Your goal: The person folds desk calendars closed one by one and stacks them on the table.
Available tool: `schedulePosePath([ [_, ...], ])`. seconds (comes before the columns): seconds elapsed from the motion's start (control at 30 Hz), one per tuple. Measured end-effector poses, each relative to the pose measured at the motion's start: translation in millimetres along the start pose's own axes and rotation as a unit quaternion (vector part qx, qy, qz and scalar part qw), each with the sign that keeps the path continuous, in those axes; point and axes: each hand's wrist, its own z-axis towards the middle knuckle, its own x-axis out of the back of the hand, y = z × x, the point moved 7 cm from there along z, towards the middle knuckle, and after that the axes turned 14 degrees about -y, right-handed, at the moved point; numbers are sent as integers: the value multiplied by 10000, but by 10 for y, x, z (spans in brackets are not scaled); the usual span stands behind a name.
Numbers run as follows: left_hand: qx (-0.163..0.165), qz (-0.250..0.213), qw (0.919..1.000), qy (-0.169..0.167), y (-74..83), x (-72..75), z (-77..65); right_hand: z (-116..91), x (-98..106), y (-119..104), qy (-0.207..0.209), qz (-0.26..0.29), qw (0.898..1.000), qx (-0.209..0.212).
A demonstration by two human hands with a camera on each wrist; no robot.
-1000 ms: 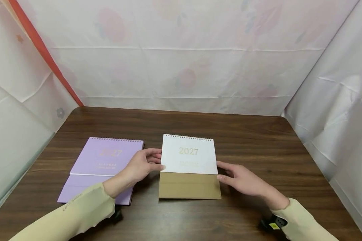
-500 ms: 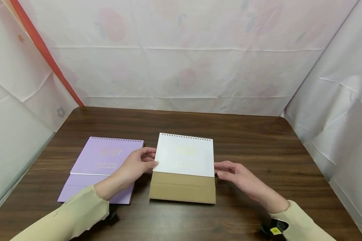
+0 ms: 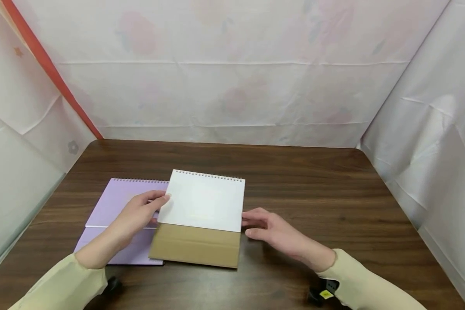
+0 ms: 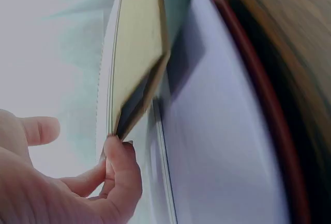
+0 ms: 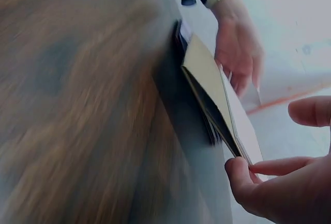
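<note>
A white desk calendar (image 3: 203,200) with a tan card base (image 3: 195,245) is held between both hands, slightly tilted. Its lower left part overlaps a purple desk calendar (image 3: 100,243) lying on the table. My left hand (image 3: 133,217) grips the white calendar's left edge; in the left wrist view, curled fingers (image 4: 124,172) meet the corner of its base, which hangs above the purple calendar. At the right edge, my right hand (image 3: 277,232) holds it with fingertips (image 5: 239,172) at the side, the thumb apart from the cover. The purple calendar's right side is partly hidden.
The dark wood table (image 3: 314,185) extends behind and to the right of the calendars. Pale patterned cloth (image 3: 232,77) hangs behind it, with more cloth at both sides. A red strip (image 3: 50,69) runs down the left corner.
Both hands have carried the white calendar left and raised it, so that it now covers part of the purple one. It has turned slightly clockwise. The purple calendar stays in place.
</note>
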Motion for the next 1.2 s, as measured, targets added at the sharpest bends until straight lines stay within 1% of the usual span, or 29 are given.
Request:
schedulePosePath([
  [0.1,103,312,9994,120,-94,132,-92,150,-142,-85,-94,-199,9996,156],
  [0.27,204,796,9964,215,-258,311,-234,389,-318,-172,-121,-386,9991,79],
  [0.37,295,977,9944,288,-352,429,-293,520,-411,-205,-189,-233,9995,51],
  [0.53,520,1112,9918,344,-506,650,-391,722,-555,-279,-317,-7,9994,118],
  [0.67,608,1349,9880,451,-594,838,-449,880,-679,-339,-495,-121,9987,95],
  [0.73,606,1592,9839,535,-621,928,-469,947,-749,-371,-627,-273,9976,106],
  [0.83,597,1942,9769,663,-655,1045,-504,1036,-849,-426,-767,-676,9947,121],
  [0.97,632,2161,9707,835,-702,1162,-555,1146,-962,-493,-832,-1214,9890,151],
  [1.07,681,2309,9658,964,-737,1219,-584,1222,-1021,-527,-827,-1482,9854,149],
  [1.2,733,2643,9568,965,-788,1227,-574,1281,-1068,-534,-794,-1878,9789,108],
])
